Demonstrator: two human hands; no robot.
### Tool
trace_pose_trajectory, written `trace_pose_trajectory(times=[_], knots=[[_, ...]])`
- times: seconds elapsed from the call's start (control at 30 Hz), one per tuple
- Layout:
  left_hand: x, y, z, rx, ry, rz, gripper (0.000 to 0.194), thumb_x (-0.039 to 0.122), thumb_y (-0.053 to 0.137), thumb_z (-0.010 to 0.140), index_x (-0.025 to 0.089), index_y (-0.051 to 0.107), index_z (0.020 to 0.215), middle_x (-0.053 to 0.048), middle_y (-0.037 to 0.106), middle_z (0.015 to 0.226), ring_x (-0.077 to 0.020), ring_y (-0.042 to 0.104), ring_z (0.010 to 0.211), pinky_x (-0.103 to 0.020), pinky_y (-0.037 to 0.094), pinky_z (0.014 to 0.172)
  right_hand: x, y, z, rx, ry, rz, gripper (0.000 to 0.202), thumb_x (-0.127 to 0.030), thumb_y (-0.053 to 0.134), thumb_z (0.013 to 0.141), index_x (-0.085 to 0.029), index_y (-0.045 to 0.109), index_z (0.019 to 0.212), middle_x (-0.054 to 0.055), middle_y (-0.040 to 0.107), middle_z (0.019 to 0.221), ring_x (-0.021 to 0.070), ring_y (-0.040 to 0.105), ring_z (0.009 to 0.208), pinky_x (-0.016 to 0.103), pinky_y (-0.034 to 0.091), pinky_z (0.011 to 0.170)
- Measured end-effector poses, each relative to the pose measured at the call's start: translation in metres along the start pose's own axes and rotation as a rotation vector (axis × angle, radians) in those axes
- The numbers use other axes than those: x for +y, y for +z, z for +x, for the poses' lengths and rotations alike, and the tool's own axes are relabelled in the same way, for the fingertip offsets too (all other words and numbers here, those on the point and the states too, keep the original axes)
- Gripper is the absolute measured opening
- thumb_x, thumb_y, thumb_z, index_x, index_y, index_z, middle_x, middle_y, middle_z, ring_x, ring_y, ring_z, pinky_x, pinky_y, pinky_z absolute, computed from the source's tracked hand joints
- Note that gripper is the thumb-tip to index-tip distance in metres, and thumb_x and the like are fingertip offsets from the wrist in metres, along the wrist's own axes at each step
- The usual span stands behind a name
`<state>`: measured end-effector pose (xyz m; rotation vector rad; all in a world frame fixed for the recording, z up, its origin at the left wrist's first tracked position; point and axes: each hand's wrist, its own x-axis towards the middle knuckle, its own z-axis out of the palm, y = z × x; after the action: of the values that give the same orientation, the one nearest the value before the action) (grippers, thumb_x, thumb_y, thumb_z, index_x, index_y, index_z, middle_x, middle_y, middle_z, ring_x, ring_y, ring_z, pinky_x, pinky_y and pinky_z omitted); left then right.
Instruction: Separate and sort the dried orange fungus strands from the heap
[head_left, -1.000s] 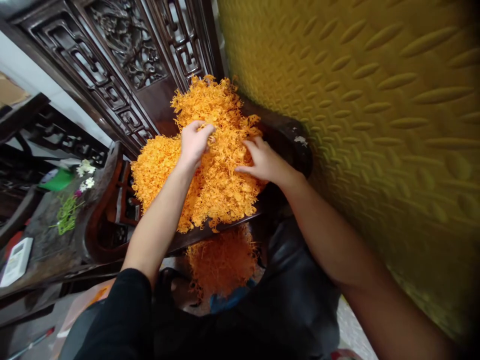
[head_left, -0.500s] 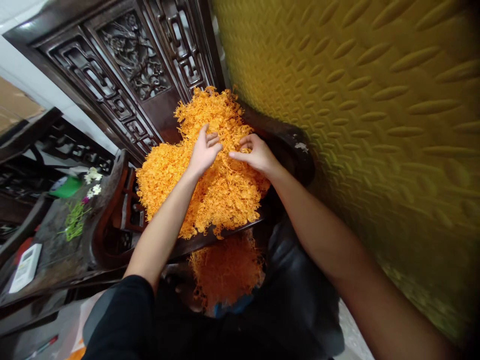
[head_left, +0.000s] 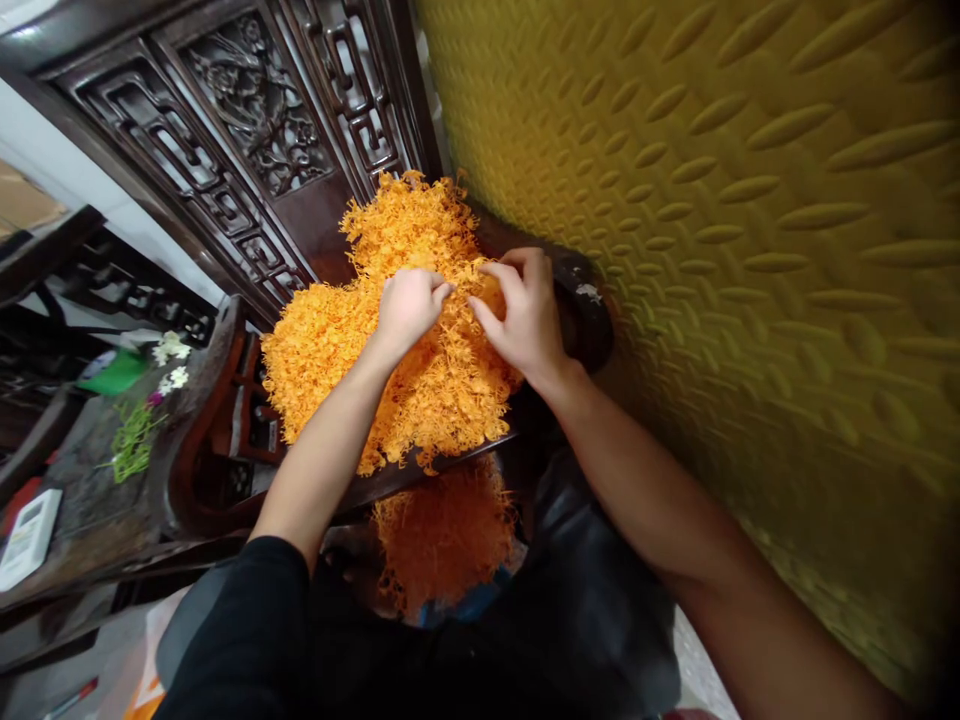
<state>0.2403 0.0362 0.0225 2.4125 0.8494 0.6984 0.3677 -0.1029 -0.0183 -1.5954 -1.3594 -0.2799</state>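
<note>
A big heap of small, curly orange pieces (head_left: 322,350) covers the seat of a dark carved wooden chair (head_left: 315,220). Over the middle of the heap, my left hand (head_left: 409,308) is closed, thumb pressed to the bent fingers; whatever it pinches is too small to make out. Just to its right, my right hand (head_left: 529,315) curves with thumb and forefinger apart, over the heap's right side. Between the two hands a few orange bits show, and I cannot tell whether they are loose or part of the heap.
Below the seat lies more orange stringy material (head_left: 450,530), in shadow between my legs. A side table (head_left: 97,530) at left bears a white remote (head_left: 30,540), green stems (head_left: 135,440), white flowers (head_left: 172,365) and a green item (head_left: 116,370). Yellow textured sheeting (head_left: 712,250) stands at right.
My left hand has gone from loosely spread fingers to a closed pinch. My right hand has turned and risen slightly, its fingers still apart. The view has shifted a little.
</note>
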Motion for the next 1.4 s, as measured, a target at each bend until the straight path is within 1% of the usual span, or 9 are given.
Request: trace_pose_trajectory(times=[0.13,0.27,0.47,0.6,0.73,0.8,1.0,1.17,1.4], knots=[[0.02,-0.004,0.002,0.034,-0.008,0.005,0.04,0.035,0.067,0.09,0.02,0.056,0.055,-0.002,0.053,0.053,-0.0202,0.062,0.072,-0.03,0.049,0.076,-0.007,0.007,-0.004,-0.171,0.058,0.044,0.029,-0.048,0.06,0.097,-0.021,0.068,0.101,0.01,0.067,0.09,0.0268,0.063,0.086,0.042,0.05,0.084],[0.025,0.001,0.01,0.066,-0.27,-0.451,0.036,0.039,0.069,0.093,0.016,0.063,0.066,0.0,0.058,0.057,-0.0126,0.061,0.055,-0.022,0.043,0.056,0.001,0.019,-0.006,-0.301,0.054,0.052,0.026,-0.042,0.071,0.09,-0.018,0.068,0.098,0.011,0.069,0.097,0.0255,0.062,0.084,0.038,0.047,0.079],[0.023,0.01,0.013,-0.003,-0.445,-0.852,0.028,0.041,0.07,0.095,0.015,0.067,0.087,-0.005,0.07,0.076,-0.0122,0.072,0.072,-0.021,0.054,0.068,0.01,0.021,0.002,-0.237,0.155,0.245,0.02,-0.031,0.061,0.094,-0.021,0.062,0.076,0.005,0.067,0.081,0.0198,0.058,0.075,0.033,0.043,0.073],[0.008,0.022,0.0,-0.067,-0.142,-0.602,0.047,0.054,0.065,0.094,0.015,0.066,0.121,-0.016,0.071,0.123,-0.0218,0.073,0.111,-0.032,0.058,0.093,0.008,0.014,0.008,-0.1,0.264,0.172,0.03,-0.033,0.055,0.097,-0.022,0.061,0.07,0.005,0.067,0.071,0.0198,0.056,0.065,0.034,0.038,0.066],[-0.022,0.041,-0.022,-0.109,0.307,-0.036,0.099,0.071,0.067,0.084,0.017,0.034,0.16,-0.024,0.032,0.167,-0.0362,0.034,0.155,-0.052,0.034,0.123,0.007,0.005,0.014,-0.067,0.261,0.059,0.029,-0.032,0.059,0.093,-0.022,0.061,0.066,0.007,0.068,0.069,0.0203,0.055,0.061,0.035,0.037,0.064],[-0.037,0.05,-0.03,-0.139,0.401,0.158,0.113,0.078,0.064,0.082,0.016,0.019,0.165,-0.023,0.011,0.174,-0.0373,0.013,0.162,-0.055,0.021,0.128,0.007,0.001,0.018,-0.02,0.273,0.037,0.027,-0.03,0.061,0.092,-0.022,0.061,0.066,0.007,0.069,0.07,0.0203,0.056,0.062,0.035,0.038,0.064],[-0.066,0.074,-0.028,-0.084,0.284,0.266,0.129,0.08,0.061,0.081,0.01,-0.007,0.166,-0.024,-0.008,0.174,-0.034,-0.008,0.163,-0.055,0.004,0.131,0.0,-0.007,0.018,0.103,0.277,0.027,0.029,-0.034,0.055,0.096,-0.023,0.058,0.069,0.004,0.064,0.067,0.0187,0.055,0.062,0.035,0.041,0.063],[-0.065,0.087,-0.018,-0.044,0.16,0.228,0.131,0.071,0.07,0.078,0.008,-0.004,0.166,-0.023,-0.011,0.174,-0.0353,-0.009,0.163,-0.051,0.002,0.133,-0.009,-0.019,0.019,0.068,0.118,-0.154,0.027,-0.033,0.052,0.097,-0.024,0.062,0.073,0.009,0.069,0.077,0.023,0.059,0.071,0.039,0.046,0.072],[-0.06,0.093,-0.016,-0.015,0.066,0.255,0.118,0.052,0.07,0.084,-0.002,0.002,0.165,-0.025,-0.006,0.174,-0.0371,-0.006,0.163,-0.047,0.0,0.133,-0.012,-0.04,0.015,0.052,0.087,-0.339,0.024,-0.028,0.058,0.093,-0.021,0.059,0.07,0.009,0.066,0.075,0.0223,0.055,0.068,0.037,0.04,0.069]])
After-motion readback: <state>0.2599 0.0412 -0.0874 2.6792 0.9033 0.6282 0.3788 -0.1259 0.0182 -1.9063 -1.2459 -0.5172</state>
